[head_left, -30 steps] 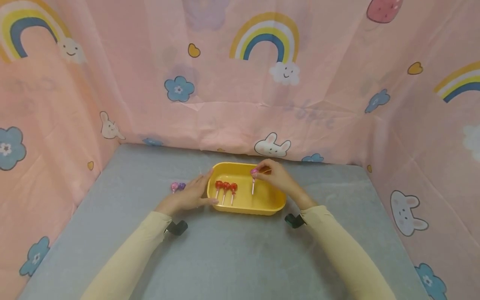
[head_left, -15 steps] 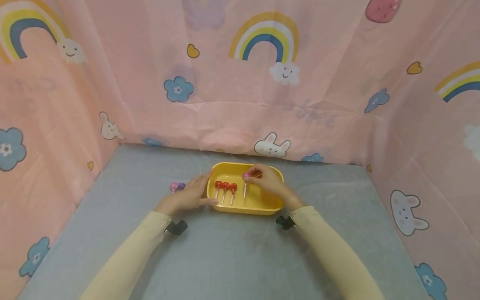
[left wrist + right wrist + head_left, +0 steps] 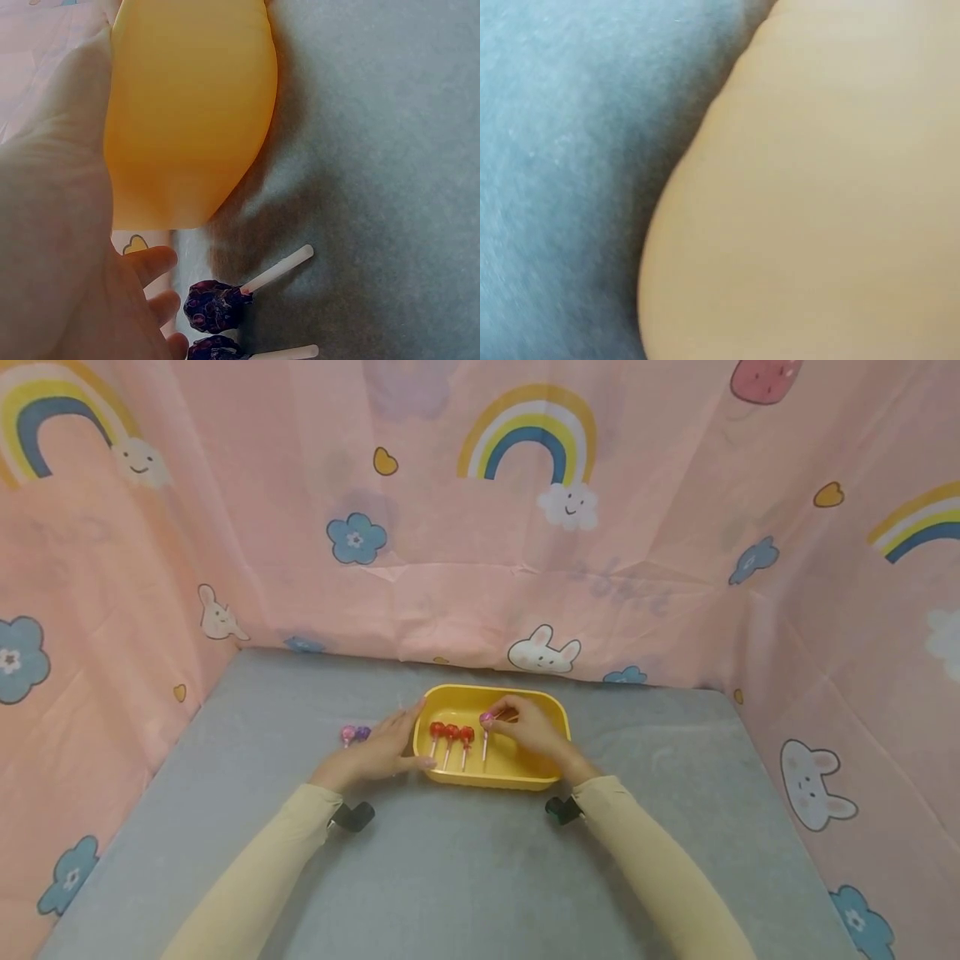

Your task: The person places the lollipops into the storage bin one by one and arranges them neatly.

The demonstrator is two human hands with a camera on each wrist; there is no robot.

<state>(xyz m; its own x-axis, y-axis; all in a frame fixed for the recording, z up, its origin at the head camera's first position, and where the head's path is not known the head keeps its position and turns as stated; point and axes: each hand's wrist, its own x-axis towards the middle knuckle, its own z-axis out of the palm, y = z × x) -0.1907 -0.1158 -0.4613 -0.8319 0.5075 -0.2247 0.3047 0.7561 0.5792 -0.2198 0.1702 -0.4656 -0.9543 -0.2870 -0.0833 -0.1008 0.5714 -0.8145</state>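
In the head view my right hand (image 3: 528,727) pinches a pink-wrapped lollipop (image 3: 486,721) by its candy head. It is over the yellow tray (image 3: 517,781), the white stick pointing toward me. Three red lollipops (image 3: 452,732) lie side by side in the tray's left half, just left of the pinched one. My left hand (image 3: 381,748) rests against the tray's left end, thumb at the front corner and fingers extended toward the back. The left wrist view shows this hand (image 3: 71,195) beside the tray's outer wall (image 3: 187,112). Only the tray's wall (image 3: 802,187) shows in the right wrist view.
Left of the tray, behind my left hand, a pink lollipop (image 3: 348,734) and a purple lollipop (image 3: 363,732) lie on the grey tabletop (image 3: 450,877). Pink patterned cloth (image 3: 450,602) hangs behind the table and along both sides.
My right hand has carried the pink lollipop leftward and slightly toward me, closer to the three red ones. My left hand has kept its place on the tray.
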